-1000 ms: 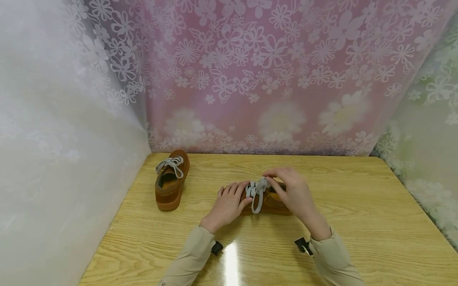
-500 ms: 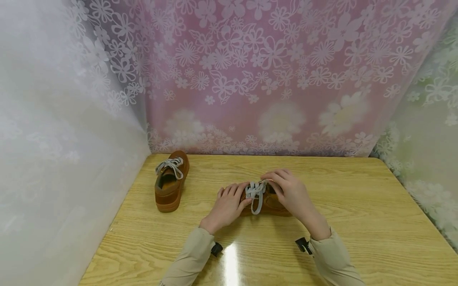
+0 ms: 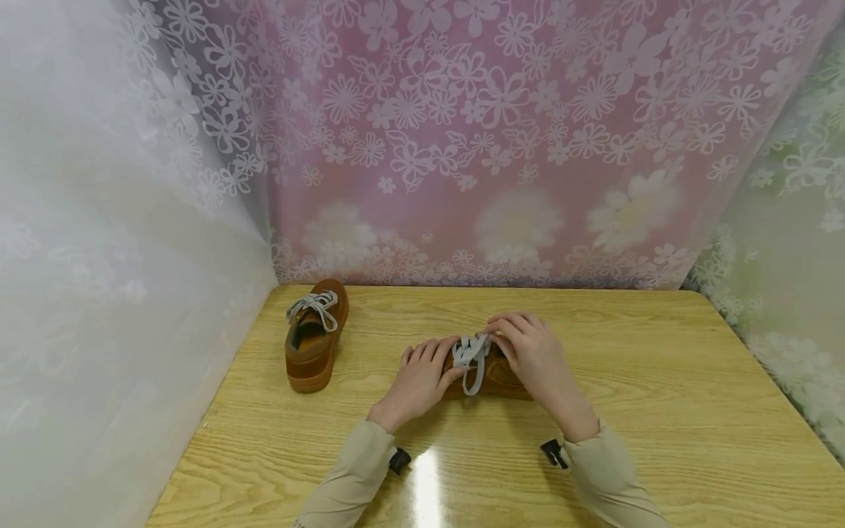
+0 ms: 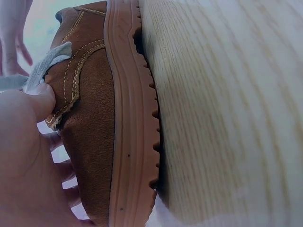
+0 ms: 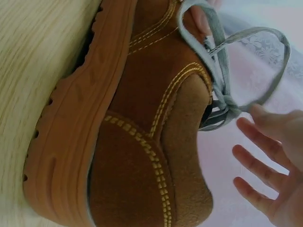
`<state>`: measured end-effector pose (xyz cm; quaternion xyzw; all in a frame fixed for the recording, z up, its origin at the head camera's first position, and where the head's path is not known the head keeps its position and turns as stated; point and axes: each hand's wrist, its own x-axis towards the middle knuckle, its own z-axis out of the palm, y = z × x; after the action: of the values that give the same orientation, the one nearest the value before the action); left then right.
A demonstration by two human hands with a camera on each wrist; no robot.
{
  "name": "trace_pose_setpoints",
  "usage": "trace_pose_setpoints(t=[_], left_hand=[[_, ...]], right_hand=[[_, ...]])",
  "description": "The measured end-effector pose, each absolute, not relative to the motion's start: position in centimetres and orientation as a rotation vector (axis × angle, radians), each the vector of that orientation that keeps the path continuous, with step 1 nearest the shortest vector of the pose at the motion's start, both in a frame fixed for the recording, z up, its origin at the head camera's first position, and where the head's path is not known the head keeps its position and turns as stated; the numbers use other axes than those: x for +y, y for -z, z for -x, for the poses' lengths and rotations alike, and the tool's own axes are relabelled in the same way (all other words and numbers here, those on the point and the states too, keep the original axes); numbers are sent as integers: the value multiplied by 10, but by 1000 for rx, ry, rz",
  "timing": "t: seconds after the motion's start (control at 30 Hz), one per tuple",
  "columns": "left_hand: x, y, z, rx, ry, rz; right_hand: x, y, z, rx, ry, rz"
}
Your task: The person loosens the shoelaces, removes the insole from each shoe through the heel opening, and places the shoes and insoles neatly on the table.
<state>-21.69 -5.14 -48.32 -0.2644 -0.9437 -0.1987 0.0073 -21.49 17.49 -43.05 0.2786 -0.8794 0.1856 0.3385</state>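
Observation:
A brown suede shoe (image 3: pixel 505 374) lies sole down on the wooden table, toe to the left, heel to the right. My left hand (image 3: pixel 417 383) grips its toe end, the thumb on the near side by the laces and the fingers over the top. My right hand (image 3: pixel 538 359) is above the ankle opening and pinches a grey shoelace (image 5: pixel 279 61) between thumb and forefinger, the other fingers spread in the right wrist view. A knot (image 5: pixel 230 109) sits close to those fingertips. One lace loop (image 3: pixel 474 378) hangs down the near side. The hand hides much of the opening.
The matching brown shoe (image 3: pixel 317 334), its grey laces tied, stands at the table's far left, toe towards the back. Floral curtains (image 3: pixel 475 183) close off the back and both sides. A light reflection (image 3: pixel 428 488) shines on the wooden table (image 3: pixel 660 411) near the front.
My right hand has drawn the lace down from its raised position close to the shoe, and the hand has shifted slightly. My left hand has stayed on the toe. The other shoe is unmoved.

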Motion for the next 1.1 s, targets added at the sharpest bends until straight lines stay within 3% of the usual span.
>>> trace_pose_setpoints(t=[0.4,1.1], left_hand=[[-52,481,217,-2952,636,831],[-52,481,216,-2968,631,826]], right_hand=[[176,402,201,-1978,-724,-619],[178,426,214,-2296,-510,-870]])
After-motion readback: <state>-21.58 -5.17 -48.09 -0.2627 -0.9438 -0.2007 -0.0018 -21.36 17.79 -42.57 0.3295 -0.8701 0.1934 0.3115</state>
